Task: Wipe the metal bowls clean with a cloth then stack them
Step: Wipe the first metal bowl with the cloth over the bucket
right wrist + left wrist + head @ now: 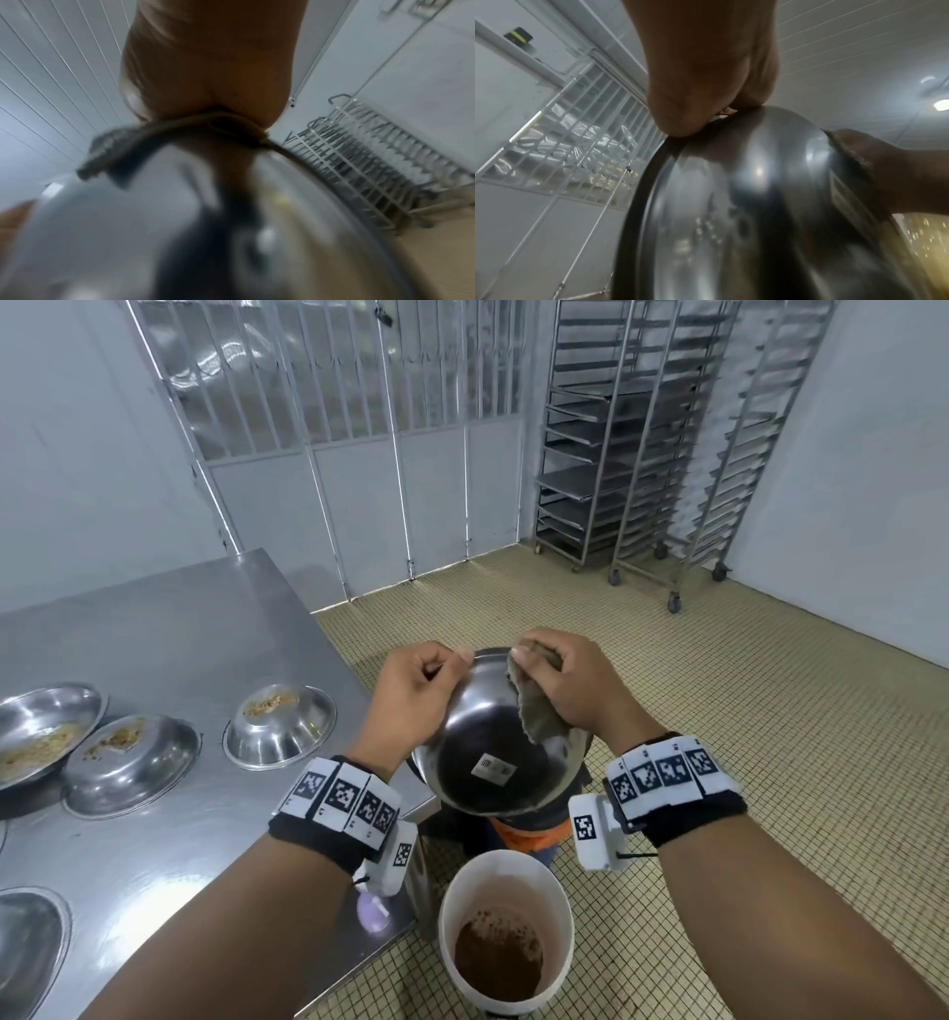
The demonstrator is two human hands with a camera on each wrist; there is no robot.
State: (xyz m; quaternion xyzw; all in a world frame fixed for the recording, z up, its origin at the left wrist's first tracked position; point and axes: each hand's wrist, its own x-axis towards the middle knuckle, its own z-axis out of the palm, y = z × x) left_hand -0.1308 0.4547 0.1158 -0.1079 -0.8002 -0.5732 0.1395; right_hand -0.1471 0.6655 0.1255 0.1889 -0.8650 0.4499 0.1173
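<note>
- left hand [418,690] is gripping the rim of the tilted metal bowl [482,752], fingers curled.
- right hand [570,685] is pinching the cloth [534,706] over the bowl's rim.
- three dirty bowls [280,726] are sitting near the bench's [205,618] left edge.

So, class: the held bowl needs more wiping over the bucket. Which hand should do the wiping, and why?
The right hand: it already grips the cloth against the bowl. The left hand pinches the rim, steadying it.
</note>
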